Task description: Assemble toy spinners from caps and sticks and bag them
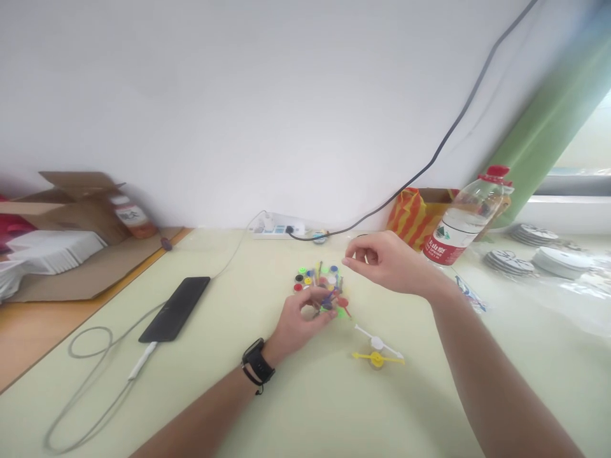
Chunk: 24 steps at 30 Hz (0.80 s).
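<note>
My left hand (303, 318), with a black watch on its wrist, pinches a small blue plastic spinner arrow (328, 299) between thumb and fingers; its lower part is blurred. Right beside these fingertips are a red spinner arrow (344, 303) and a green piece (342, 313). Just beyond lies a pile of small coloured round caps (298, 287) and thin pieces. My right hand (384, 257) is raised to the right of the pile, thumb and fingers curled together; anything inside is too small to see. Nearer to me, a white spinner arrow (377, 343) and a yellow one (377, 360) lie on the table.
A black phone (175, 310) on a charging cable lies at left. A power strip (279, 230) sits against the wall. At right stand a large water bottle (461, 219) and a red-yellow bag (408, 216), with stacked discs (510, 263) beyond. A cardboard box (81, 203) is far left.
</note>
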Each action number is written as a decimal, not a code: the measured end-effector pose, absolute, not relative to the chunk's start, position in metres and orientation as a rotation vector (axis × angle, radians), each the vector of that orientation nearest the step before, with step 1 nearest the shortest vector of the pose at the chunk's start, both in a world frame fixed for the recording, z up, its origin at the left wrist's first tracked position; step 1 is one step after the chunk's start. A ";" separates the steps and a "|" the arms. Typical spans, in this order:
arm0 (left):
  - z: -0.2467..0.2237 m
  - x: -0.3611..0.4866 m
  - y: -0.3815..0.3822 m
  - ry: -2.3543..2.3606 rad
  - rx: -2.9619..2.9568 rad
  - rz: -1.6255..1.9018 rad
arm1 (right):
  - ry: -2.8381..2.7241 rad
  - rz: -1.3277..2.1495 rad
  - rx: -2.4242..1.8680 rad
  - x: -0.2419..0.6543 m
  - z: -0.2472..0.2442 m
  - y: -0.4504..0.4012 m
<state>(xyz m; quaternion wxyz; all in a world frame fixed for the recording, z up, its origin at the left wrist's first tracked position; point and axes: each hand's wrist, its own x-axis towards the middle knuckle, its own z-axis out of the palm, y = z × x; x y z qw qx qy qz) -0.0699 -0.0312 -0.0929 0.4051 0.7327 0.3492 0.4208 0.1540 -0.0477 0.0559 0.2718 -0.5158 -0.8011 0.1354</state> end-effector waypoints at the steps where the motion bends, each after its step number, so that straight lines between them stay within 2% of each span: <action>1: -0.092 -0.070 -0.032 0.861 1.838 1.081 | -2.141 0.375 -1.374 0.155 0.058 -0.049; 6: -0.091 -0.067 -0.036 0.702 1.800 0.856 | -2.211 0.458 -1.321 0.164 0.069 -0.059; 9: -0.095 -0.066 -0.035 0.758 1.716 0.900 | -2.382 0.547 -1.372 0.175 0.068 -0.058; 12: -0.102 -0.067 -0.032 0.812 1.669 0.911 | -2.516 0.709 -1.572 0.183 0.052 -0.046; 17: -0.108 -0.066 -0.027 0.810 1.558 0.976 | -2.659 1.249 -1.958 0.166 0.009 -0.018; 21: -0.107 -0.066 -0.022 0.828 1.470 1.063 | -2.670 1.429 -2.031 0.141 -0.011 -0.011; 24: -0.105 -0.068 -0.018 0.883 1.512 1.039 | -2.683 1.393 -1.954 0.134 -0.014 -0.013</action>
